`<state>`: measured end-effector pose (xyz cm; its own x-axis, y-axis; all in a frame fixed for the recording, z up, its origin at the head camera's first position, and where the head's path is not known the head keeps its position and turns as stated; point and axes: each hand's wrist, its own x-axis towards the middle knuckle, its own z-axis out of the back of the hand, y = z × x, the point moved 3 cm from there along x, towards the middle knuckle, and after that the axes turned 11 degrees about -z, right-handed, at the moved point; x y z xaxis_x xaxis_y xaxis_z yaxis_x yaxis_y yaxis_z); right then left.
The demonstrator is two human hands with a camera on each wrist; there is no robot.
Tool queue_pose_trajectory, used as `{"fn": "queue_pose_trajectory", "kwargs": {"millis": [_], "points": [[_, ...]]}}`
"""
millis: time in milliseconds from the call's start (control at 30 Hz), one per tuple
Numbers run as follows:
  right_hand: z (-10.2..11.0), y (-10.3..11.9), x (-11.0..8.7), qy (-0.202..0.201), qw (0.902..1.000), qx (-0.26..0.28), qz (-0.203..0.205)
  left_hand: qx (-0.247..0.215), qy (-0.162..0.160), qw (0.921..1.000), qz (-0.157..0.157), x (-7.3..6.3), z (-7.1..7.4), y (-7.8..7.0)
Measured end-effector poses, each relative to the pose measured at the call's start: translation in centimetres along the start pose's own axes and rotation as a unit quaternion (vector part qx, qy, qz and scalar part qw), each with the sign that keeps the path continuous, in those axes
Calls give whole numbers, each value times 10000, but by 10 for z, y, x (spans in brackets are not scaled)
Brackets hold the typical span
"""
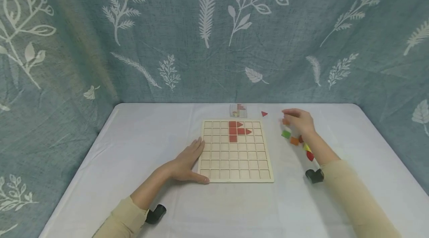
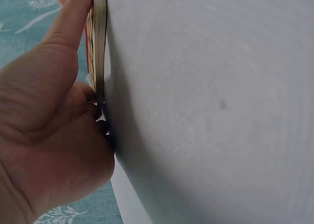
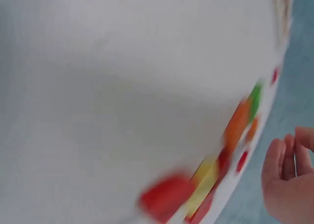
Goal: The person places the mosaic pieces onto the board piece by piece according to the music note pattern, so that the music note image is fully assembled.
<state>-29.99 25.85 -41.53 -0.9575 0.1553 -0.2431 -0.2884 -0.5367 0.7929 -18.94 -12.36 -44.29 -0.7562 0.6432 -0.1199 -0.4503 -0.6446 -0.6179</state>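
A pale wooden grid board (image 1: 219, 155) lies flat on the white table. Red squares (image 1: 232, 131) and two red triangles (image 1: 248, 131) sit in its cells near the far edge. My left hand (image 1: 187, 161) rests against the board's near left corner, fingers along the left side and thumb at the front edge. In the left wrist view the thumb (image 2: 68, 23) lies along the board's edge. My right hand (image 1: 299, 120) hovers over loose coloured pieces at the right, its fingers loosely bent; no piece shows between them in the right wrist view.
Loose pieces right of the board include a green one (image 1: 286, 134), an orange one (image 1: 294, 140), a yellow one (image 1: 307, 147) and a red one (image 1: 310, 155). Beyond the board are a small patterned card (image 1: 238, 110) and a red triangle (image 1: 264, 113). A leaf-patterned curtain (image 1: 214, 63) hangs behind.
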Motion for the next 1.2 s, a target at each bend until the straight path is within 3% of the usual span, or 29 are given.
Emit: {"fn": "queue_pose_trajectory", "kwargs": {"millis": [133,367,633,733,900,1200], "points": [[18,-13,16,-405,9964,-735,-110,4,2,10000,42,0,0,0],[25,-26,29,-514,9891,-1376,-11,-117,51,9999,6,0,-2,1],[21,-26,29,-746,9874,-1393,2,-238,53,9997,48,0,1,6],[19,-25,24,-811,9901,-1147,-51,-289,55,9995,86,1,2,7],[10,-17,8,-465,9977,-493,-15,-399,63,9992,73,2,2,7],[-45,12,-28,594,9952,-414,651,-446,83,9988,166,2,2,8]]}}
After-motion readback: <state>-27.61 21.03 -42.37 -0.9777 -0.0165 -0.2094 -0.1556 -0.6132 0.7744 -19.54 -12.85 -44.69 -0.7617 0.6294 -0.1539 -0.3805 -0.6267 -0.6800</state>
